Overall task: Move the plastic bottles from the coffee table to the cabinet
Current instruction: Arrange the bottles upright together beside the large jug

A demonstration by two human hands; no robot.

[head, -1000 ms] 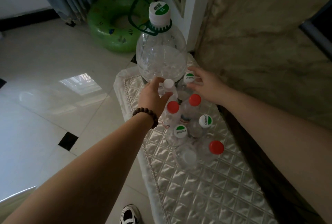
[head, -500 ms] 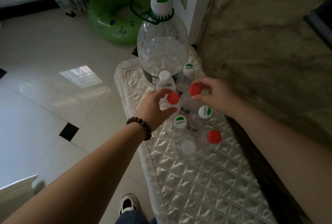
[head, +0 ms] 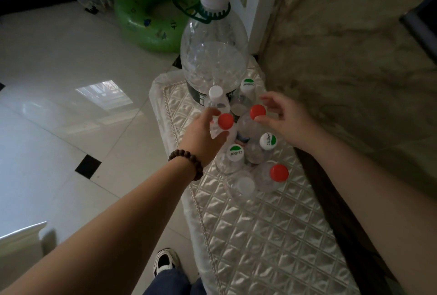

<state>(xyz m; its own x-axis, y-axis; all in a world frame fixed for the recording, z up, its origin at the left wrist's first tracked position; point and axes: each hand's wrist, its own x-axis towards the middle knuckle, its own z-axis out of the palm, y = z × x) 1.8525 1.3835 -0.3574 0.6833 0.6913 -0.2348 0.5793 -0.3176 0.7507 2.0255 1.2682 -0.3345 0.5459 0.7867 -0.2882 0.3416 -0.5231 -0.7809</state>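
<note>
Several empty clear plastic bottles stand in a cluster on the cabinet top, which is covered by a quilted satin cloth (head: 272, 235). A large 6L bottle (head: 212, 58) with a green handle stands at the far end. My left hand (head: 203, 138), with a bead bracelet on the wrist, wraps the neck of a crumpled red-capped bottle (head: 225, 121). My right hand (head: 286, 119) hovers beside a second red-capped bottle (head: 257, 112), fingers spread, thumb tip just under the cap. Bottles with green-and-white caps (head: 235, 152), (head: 268, 141) and a third red-capped bottle (head: 279, 173) stand nearer me.
A marbled wall (head: 343, 58) runs close along the right of the cabinet. On the glossy tiled floor (head: 59, 129) to the left lies a green inflatable swim ring (head: 146, 15) near curtains. My shoe (head: 165, 261) is at the cabinet's near left edge.
Both hands drew back from the white-capped and green-capped bottles at the rear to the two red-capped bottles. My right hand's fingers have spread away from the cap they pinched half a second ago.
</note>
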